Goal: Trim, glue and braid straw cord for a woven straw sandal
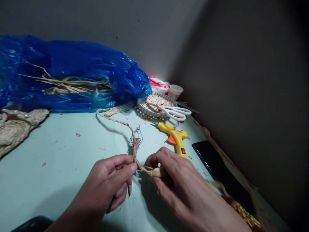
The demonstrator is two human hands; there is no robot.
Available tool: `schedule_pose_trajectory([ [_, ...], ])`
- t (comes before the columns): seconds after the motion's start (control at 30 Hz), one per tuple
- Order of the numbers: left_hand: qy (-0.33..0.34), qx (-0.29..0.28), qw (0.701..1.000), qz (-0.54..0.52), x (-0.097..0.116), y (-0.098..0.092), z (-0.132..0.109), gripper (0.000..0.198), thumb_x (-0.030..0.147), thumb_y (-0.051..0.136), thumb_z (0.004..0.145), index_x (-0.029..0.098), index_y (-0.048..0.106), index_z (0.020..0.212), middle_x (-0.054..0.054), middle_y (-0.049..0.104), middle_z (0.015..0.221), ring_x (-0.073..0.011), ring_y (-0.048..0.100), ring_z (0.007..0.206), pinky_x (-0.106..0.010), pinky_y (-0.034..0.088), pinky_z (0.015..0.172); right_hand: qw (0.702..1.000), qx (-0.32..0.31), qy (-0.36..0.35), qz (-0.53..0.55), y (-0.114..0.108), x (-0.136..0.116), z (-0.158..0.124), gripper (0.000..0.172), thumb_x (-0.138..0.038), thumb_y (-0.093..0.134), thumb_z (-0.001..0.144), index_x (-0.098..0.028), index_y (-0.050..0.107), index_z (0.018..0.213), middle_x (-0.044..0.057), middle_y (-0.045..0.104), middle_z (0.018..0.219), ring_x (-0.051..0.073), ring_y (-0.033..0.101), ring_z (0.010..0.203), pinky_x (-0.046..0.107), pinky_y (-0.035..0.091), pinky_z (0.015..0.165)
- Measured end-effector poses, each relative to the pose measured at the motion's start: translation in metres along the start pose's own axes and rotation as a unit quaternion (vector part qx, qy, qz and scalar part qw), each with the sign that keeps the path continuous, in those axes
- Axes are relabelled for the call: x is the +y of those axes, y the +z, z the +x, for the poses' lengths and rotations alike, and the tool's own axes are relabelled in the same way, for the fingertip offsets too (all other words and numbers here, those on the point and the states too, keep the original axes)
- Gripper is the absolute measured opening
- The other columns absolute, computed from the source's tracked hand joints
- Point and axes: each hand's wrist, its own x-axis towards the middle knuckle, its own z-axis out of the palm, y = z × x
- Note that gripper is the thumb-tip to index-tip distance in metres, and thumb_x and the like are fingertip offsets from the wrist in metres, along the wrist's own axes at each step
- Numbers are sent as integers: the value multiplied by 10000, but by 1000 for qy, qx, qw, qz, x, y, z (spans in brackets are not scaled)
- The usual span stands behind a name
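A thin braid of dried plant fibre (pixel 125 123) runs from the back of the table towards me. My left hand (pixel 112 180) pinches it between thumb and forefinger, and a loose strand end hangs below those fingers. Close by on the right, my right hand (pixel 178 183) grips a flat, pale strand of the same fibre at the braid's near end. Part of that strand is hidden under the fingers. Just behind the braid lies a small wire piece with a pink part (pixel 136 141).
A blue plastic bag (pixel 79 58) of dried strips lies at the back left, a woven fibre piece (pixel 19 129) before it. Right of centre are a small basket (pixel 145 106), white-handled scissors (pixel 176 112), paper cup (pixel 175 90), yellow glue gun (pixel 177 138) and black phone (pixel 217 167).
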Motion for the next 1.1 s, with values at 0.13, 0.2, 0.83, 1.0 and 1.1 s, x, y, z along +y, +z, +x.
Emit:
schedule_pose_trajectory([
  [0.13, -4, -10, 1000, 4, 2, 0, 0, 242, 391, 626, 758, 166, 557, 704, 119, 339, 397, -13, 265, 313, -156, 172, 340, 999, -8, -8, 44, 1, 0, 5, 173, -136, 494, 931, -255, 562, 1037, -21, 641, 958, 123, 603, 887, 228, 450, 766],
  [0.2, -8, -8, 1000, 10, 3, 0, 0, 237, 393, 619, 754, 164, 566, 721, 126, 320, 396, -10, 243, 320, -156, 157, 346, 998, -9, -14, 68, 0, -4, 7, 211, -141, 555, 903, -263, 557, 1075, -36, 646, 945, 112, 602, 860, 198, 440, 741],
  [0.83, 21, 24, 999, 17, 4, 9, -4, 191, 337, 653, 729, 166, 569, 723, 132, 364, 373, -12, 217, 348, -169, 116, 386, 969, 27, 82, 229, 15, 2, 14, 100, -263, 557, 918, -212, 581, 834, -52, 544, 638, 90, 459, 560, 197, 345, 516],
  [1.0, 26, 10, 999, 42, 2, 7, -4, 183, 317, 648, 736, 164, 551, 714, 112, 408, 449, -14, 257, 359, -162, 171, 386, 987, 72, 25, 139, 21, -2, 13, 98, -209, 534, 926, -204, 581, 840, -40, 596, 712, 87, 522, 608, 192, 383, 573],
  [1.1, 45, -10, 998, 45, -4, 2, -1, 255, 388, 590, 798, 179, 512, 674, 104, 384, 433, -32, 311, 354, -165, 234, 383, 989, 103, 6, 101, 23, -5, 13, 105, -186, 532, 915, -193, 574, 819, -30, 594, 710, 93, 535, 616, 201, 385, 579],
])
